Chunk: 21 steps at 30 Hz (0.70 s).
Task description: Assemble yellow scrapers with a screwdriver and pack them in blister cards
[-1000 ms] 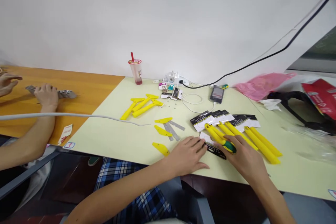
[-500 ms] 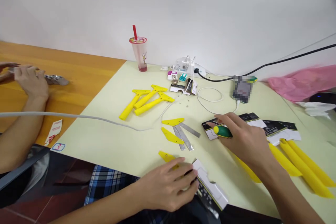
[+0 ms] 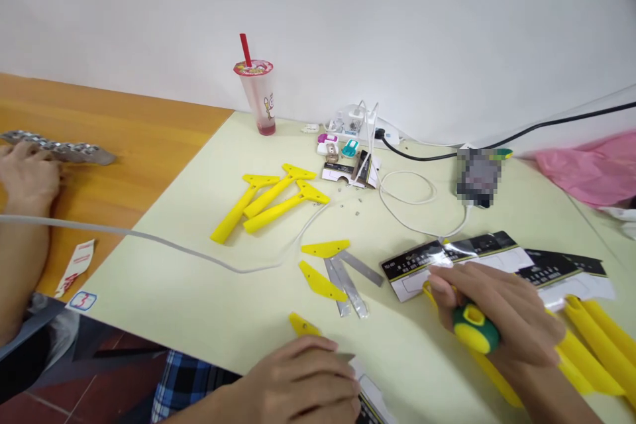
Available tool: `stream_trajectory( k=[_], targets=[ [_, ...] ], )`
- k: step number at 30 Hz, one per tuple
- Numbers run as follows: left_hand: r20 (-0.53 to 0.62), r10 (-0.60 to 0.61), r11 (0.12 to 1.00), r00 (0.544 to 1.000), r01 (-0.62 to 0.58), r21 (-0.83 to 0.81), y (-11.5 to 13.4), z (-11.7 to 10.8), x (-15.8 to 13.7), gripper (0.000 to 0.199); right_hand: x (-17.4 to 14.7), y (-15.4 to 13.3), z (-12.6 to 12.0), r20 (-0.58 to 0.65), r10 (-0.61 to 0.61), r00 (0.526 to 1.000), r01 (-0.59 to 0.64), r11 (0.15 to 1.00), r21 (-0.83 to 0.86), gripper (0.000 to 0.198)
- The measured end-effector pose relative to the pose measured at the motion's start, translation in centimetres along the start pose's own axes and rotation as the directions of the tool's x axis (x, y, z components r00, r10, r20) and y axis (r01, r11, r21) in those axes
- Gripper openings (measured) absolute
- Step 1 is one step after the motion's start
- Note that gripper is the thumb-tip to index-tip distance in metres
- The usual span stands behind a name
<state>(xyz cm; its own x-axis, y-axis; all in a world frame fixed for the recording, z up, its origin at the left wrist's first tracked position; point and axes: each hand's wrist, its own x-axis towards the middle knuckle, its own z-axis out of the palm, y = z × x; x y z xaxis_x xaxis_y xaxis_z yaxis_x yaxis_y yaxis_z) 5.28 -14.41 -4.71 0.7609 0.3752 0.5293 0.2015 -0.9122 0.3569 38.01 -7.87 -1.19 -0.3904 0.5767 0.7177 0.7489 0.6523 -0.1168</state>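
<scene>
At the table's front edge, my left hand has its fingers curled over a black and white card. A yellow plastic end piece and a pointed grey tip stick out beside those fingers. My right hand grips a green and yellow screwdriver by its handle; its tip is hidden. The thumb and forefinger are close to more printed cards and a yellow tube handle. Between the hands lie a yellow end piece and flat grey blades.
Three yellow T-shaped scraper handles lie behind. A drink cup stands by the wall, near a power strip and a phone on a cable. At the left, another person's hand touches a metal strip.
The whole view has shifted slightly. My right hand has come nearer, and the screwdriver handle's end has turned toward me. My left hand stays over the card; the other person's hand has moved left.
</scene>
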Motion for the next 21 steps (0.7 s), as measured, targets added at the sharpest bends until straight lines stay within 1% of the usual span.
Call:
stream_trajectory(
  k=[1, 2, 3, 4, 6, 7, 9, 11, 13, 15, 18, 21],
  targets=[
    [-0.081, -0.093, 0.990, 0.992, 0.084, -0.112, -0.3, -0.2, 0.6, 0.023, 0.2, -0.1, 0.1, -0.023, -0.072, 0.997, 0.072, 0.997, -0.004, 0.020],
    [-0.169, -0.192, 0.966, 0.967, 0.155, -0.206, -0.7, -0.3, 1.3, 0.023, 0.5, -0.3, 0.2, -0.024, -0.135, 0.991, 0.135, 0.991, -0.002, 0.019],
    [-0.252, -0.280, 0.938, 0.926, 0.209, -0.275, -1.2, -0.4, 2.0, 0.026, 0.8, -0.5, 0.3, -0.018, -0.184, 0.983, 0.184, 0.983, 0.009, 0.016],
    [-0.315, -0.348, 0.916, 0.883, 0.249, -0.313, -1.7, -0.4, 2.7, 0.029, 1.1, -0.6, 0.4, 0.003, -0.206, 0.979, 0.206, 0.978, 0.027, 0.014],
    [-0.368, -0.444, 0.879, 0.817, 0.318, -0.356, -2.8, -0.3, 3.9, 0.030, 1.4, -0.8, 0.7, 0.022, -0.222, 0.975, 0.221, 0.974, 0.053, 0.013],
    [-0.368, -0.479, 0.859, 0.797, 0.338, -0.385, -3.3, -0.2, 4.3, 0.027, 1.4, -0.7, 0.8, 0.018, -0.222, 0.975, 0.221, 0.974, 0.053, 0.013],
    [-0.353, -0.521, 0.821, 0.777, 0.342, -0.458, -4.2, 0.2, 4.6, 0.021, 1.3, -0.5, 1.2, -0.016, -0.222, 0.975, 0.222, 0.974, 0.042, 0.014],
    [-0.353, -0.541, 0.799, 0.763, 0.337, -0.498, -4.8, 0.5, 4.2, 0.016, 1.1, -0.2, 1.7, -0.054, -0.225, 0.973, 0.226, 0.974, 0.013, 0.015],
    [-0.348, -0.578, 0.774, 0.738, 0.361, -0.520, -5.2, 0.7, 3.6, 0.009, 0.9, 0.2, 2.0, -0.080, -0.218, 0.973, 0.216, 0.976, -0.030, 0.018],
    [-0.326, -0.631, 0.724, 0.704, 0.383, -0.574, -5.2, 0.6, 2.9, 0.004, 0.7, 0.6, 2.2, -0.067, -0.198, 0.978, 0.194, 0.979, -0.059, 0.022],
    [-0.265, -0.723, 0.600, 0.638, 0.389, -0.699, -5.0, -0.2, 2.5, 0.018, 0.8, 0.7, 2.3, -0.049, -0.149, 0.988, 0.144, 0.985, -0.094, 0.029],
    [-0.175, -0.783, 0.479, 0.597, 0.400, -0.781, -4.7, -1.4, 2.4, 0.031, 2.1, -0.2, 2.3, -0.052, -0.081, 0.995, 0.075, 0.991, -0.115, 0.039]
  ],
)
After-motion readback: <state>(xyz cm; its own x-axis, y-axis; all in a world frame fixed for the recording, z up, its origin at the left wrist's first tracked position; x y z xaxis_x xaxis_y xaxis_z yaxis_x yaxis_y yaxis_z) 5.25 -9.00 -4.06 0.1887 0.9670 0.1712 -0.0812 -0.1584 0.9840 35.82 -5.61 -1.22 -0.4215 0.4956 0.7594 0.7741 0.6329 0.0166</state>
